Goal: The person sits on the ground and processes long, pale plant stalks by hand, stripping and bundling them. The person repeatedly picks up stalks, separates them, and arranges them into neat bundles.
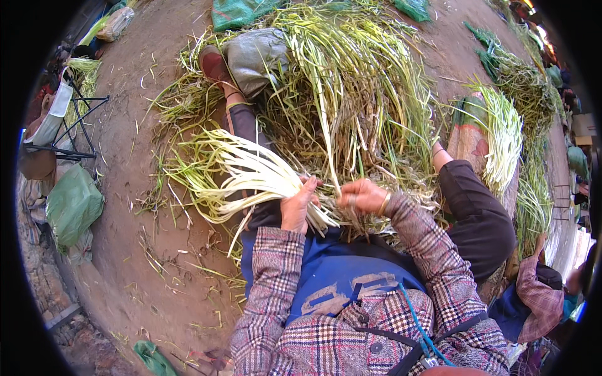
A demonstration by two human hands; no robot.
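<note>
My left hand [298,204] is closed around a bunch of cleaned white-green stalks [256,171], which look like blanched garlic shoots. Their leafy tops fan out to the left over my thigh, and the cut-looking white ends stick out below my fist. Just to the right, my right hand [364,196] pinches the lower end of one long stalk [325,127] whose green top reaches up over the heap. Brownish withered leaves dangle beneath the right fingers. In front of me lies a big heap of uncleaned stalks [371,94] with dry, brown lower leaves.
A second bunch of white stalks [503,141] lies on a rolled sack [468,136] by my right leg. A grey bag [256,58] rests against the heap. At left stand a folding stool frame [77,120] and a green plastic bag [74,204]. Another person [541,301] sits at lower right.
</note>
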